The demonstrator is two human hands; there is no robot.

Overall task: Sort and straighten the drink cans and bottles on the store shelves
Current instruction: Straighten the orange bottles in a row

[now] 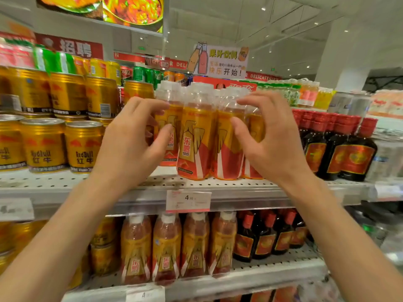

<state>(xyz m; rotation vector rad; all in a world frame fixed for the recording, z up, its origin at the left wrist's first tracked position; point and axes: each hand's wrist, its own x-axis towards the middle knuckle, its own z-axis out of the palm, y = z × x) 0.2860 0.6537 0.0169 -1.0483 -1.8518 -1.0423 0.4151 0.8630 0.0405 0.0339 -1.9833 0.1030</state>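
Note:
A cluster of orange-and-gold drink bottles (194, 144) with white caps stands upright on the upper white shelf (152, 184). My left hand (133, 140) is curled in front of the leftmost bottle of the cluster, thumb and fingers apart. In the same claw shape, my right hand (270, 140) hovers in front of the rightmost bottles. Neither hand is wrapped around a bottle, and I cannot tell whether the fingertips touch the labels. The front middle bottle faces me with its label straight. Gold Red Bull cans (82, 147) stand stacked to the left.
Dark bottles with red caps (353, 158) stand right of the cluster. On the lower shelf (272, 271) are more orange bottles (168, 247), dark bottles and gold cans. A price tag (188, 200) hangs on the shelf edge. A juice sign (220, 62) stands on top.

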